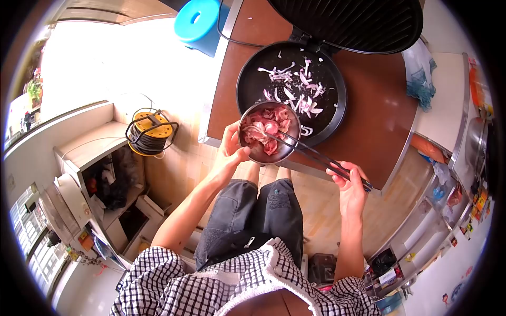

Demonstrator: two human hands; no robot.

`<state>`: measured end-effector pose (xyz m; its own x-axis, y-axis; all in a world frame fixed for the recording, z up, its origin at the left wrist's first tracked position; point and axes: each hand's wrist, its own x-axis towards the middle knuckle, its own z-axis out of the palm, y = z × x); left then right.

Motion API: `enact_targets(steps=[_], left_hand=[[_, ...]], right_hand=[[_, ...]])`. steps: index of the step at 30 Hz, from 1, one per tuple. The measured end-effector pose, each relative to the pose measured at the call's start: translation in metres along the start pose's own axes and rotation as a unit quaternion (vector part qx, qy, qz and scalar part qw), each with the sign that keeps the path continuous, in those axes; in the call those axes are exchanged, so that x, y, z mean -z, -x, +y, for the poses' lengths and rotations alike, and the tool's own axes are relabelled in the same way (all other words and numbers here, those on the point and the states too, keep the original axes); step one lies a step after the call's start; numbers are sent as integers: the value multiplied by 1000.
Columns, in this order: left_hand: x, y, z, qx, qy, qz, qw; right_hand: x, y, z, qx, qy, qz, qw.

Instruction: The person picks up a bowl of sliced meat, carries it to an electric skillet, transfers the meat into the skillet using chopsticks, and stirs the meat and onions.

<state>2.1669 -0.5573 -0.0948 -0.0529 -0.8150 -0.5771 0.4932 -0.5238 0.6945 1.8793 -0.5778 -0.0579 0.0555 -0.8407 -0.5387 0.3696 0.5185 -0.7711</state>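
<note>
My left hand (232,149) grips the left rim of a metal bowl (245,149) holding raw sliced meat (270,128). The bowl is held over the near-left edge of a round black pan (333,108). My right hand (349,184) is closed around a pair of dark chopsticks (321,159), whose tips reach into the meat. Sliced purple onion (305,102) lies scattered on the pan. Behind the pan, its ridged black lid (358,21) stands raised.
The pan sits on a brown table (382,126) with a metal edge. A blue stool (196,22) is beyond its left side. A yellow cable reel (152,131) stands on the floor at left, near an open cabinet (95,142). Shelves with packets line the right.
</note>
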Motion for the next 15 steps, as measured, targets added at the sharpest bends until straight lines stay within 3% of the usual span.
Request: enact_targets(steps=[3, 12, 15], left_hand=[[4, -3, -2, -42, -29, -18, 999], [12, -11, -6, 8, 23, 36, 999], [31, -12, -21, 30, 13, 102, 994]], right_hand=[[-2, -5, 4, -16, -42, 26, 999], [-9, 4, 7, 77, -26, 40, 996], [-14, -4, -1, 140, -19, 63, 988]])
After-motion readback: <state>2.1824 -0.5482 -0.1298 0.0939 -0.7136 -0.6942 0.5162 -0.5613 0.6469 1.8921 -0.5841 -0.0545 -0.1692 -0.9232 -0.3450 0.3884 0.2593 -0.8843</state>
